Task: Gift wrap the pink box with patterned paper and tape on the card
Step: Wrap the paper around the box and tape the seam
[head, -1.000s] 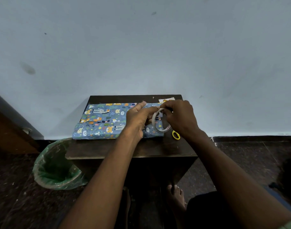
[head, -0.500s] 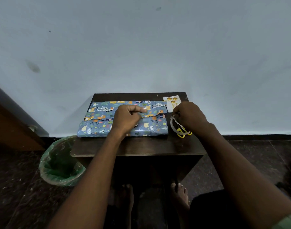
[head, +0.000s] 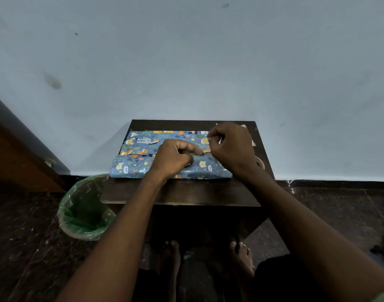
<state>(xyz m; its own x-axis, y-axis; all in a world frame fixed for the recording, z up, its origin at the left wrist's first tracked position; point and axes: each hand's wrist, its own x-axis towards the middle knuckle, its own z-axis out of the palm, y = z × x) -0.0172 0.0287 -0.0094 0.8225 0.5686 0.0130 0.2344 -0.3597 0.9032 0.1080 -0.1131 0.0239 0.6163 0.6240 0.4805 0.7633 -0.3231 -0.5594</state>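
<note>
The pink box itself is hidden inside the patterned paper (head: pixel 143 153), which lies flat on the tabletop (head: pixel 182 192), toward its far edge. Half a second ago the right hand (head: pixel 231 149) was off to the right of the paper at the tape roll and scissors; now it has come back over the paper's right half, thumb and forefinger pinched together, seemingly on a small strip of tape, though that is too faint to confirm. The left hand (head: pixel 175 159) stays curled, its forefinger pressing down the overlapping seam. So the seam is probably about to be taped shut. The card is hidden behind the right hand.
</note>
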